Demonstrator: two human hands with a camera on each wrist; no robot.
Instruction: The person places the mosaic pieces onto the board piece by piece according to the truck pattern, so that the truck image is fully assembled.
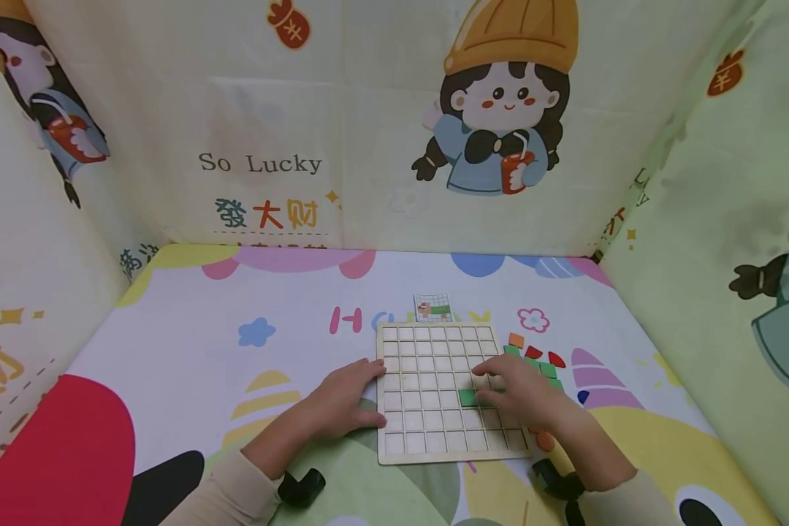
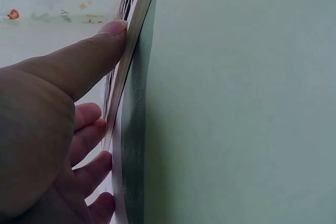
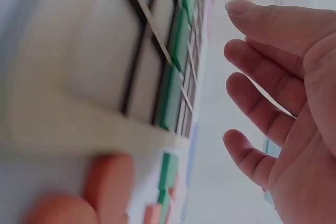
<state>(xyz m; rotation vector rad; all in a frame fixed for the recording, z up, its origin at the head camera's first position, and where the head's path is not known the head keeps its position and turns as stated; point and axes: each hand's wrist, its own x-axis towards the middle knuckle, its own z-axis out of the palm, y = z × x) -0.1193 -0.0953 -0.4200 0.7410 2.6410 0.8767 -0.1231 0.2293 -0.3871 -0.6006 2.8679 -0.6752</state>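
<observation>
Right hand (image 1: 524, 394) relaxed, fingers parted and holding nothing, hovers above the right half of a pale gridded board (image 1: 421, 421); left hand (image 1: 342, 398) spreads thumb and fingers against the board's left edge, touching but not gripped round it; green tiles (image 1: 468, 398) sit in a row in the grid, one showing just beside the right hand's fingertips in the head view, three in the right wrist view; loose green squares (image 1: 548, 370), red pieces (image 1: 556, 359) and an orange square (image 1: 516, 340) lie near the board's right edge; a picture card (image 1: 432, 307) lies at its far edge; beneath, a brightly printed tabletop (image 1: 191, 321) meets pale walls (image 1: 381, 124) bearing cartoon figures and the words "So Lucky".
</observation>
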